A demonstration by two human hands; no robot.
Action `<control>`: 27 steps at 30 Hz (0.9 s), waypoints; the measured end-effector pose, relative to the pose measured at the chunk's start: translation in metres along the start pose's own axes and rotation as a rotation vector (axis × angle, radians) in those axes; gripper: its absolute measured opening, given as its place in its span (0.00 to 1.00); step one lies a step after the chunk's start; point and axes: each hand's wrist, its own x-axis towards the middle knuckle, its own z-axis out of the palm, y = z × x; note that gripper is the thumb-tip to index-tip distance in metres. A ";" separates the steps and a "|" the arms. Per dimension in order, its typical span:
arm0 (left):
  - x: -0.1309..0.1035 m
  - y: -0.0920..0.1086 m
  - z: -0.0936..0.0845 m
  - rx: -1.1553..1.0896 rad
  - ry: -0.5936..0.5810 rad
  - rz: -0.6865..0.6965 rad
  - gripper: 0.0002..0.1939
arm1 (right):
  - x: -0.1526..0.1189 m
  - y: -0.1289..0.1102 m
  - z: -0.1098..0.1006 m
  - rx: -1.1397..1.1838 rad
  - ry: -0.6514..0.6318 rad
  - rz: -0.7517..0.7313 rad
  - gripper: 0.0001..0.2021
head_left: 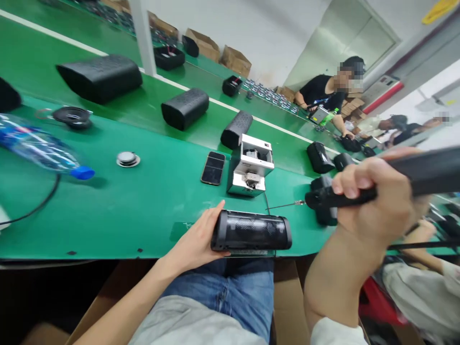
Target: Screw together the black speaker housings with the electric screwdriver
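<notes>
Head view of a green bench. The left hand (196, 242) lies against the left end of a black cylindrical speaker (251, 232), which rests on its side at the near edge of the bench; the fingers (212, 215) are spread loosely over that end and its top, steadying rather than enclosing it. The right hand (373, 191) is raised above the right part of the near edge, its fingers curled tightly round the black handle of a powered screwdriver (359, 194). The tool's thin metal bit (283, 206) points left, its tip just above the right end of the speaker, apart from it.

Just beyond the speaker stands a small silver-and-white box-shaped device (250, 165), with a dark phone (213, 168) lying flat beside it on the left. Farther left on the bench are a small round metal part (128, 159), a black speaker cone (73, 116) and, toward the left edge, a clear plastic bottle (39, 148) with a blue cap, lying on its side. Several black speaker housings (185, 108) lie in a row along the middle of the bench. Cardboard boxes (235, 60) stand at the far edge. Another person in a black shirt (319, 91) sits at the far right end.
</notes>
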 end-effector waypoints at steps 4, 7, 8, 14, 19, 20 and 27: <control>0.000 -0.006 -0.001 0.013 -0.001 0.001 0.72 | -0.014 -0.049 -0.061 -0.097 0.045 0.011 0.16; 0.002 -0.008 -0.003 0.020 -0.004 -0.012 0.68 | -0.025 -0.064 -0.092 -0.175 0.048 -0.026 0.15; 0.002 -0.007 -0.003 0.024 -0.004 -0.016 0.68 | -0.028 -0.065 -0.098 -0.185 0.050 -0.049 0.14; 0.003 -0.004 -0.006 0.049 -0.008 -0.040 0.64 | -0.038 -0.058 -0.109 -0.162 0.079 -0.069 0.14; 0.001 -0.006 -0.005 0.066 0.001 -0.055 0.68 | -0.042 -0.053 -0.115 -0.113 0.019 -0.071 0.16; 0.001 -0.007 -0.005 0.066 0.001 -0.059 0.68 | -0.043 -0.051 -0.115 -0.101 0.012 -0.063 0.16; -0.004 -0.007 -0.001 0.056 0.041 -0.081 0.63 | -0.057 -0.035 -0.102 -0.076 -0.064 -0.029 0.12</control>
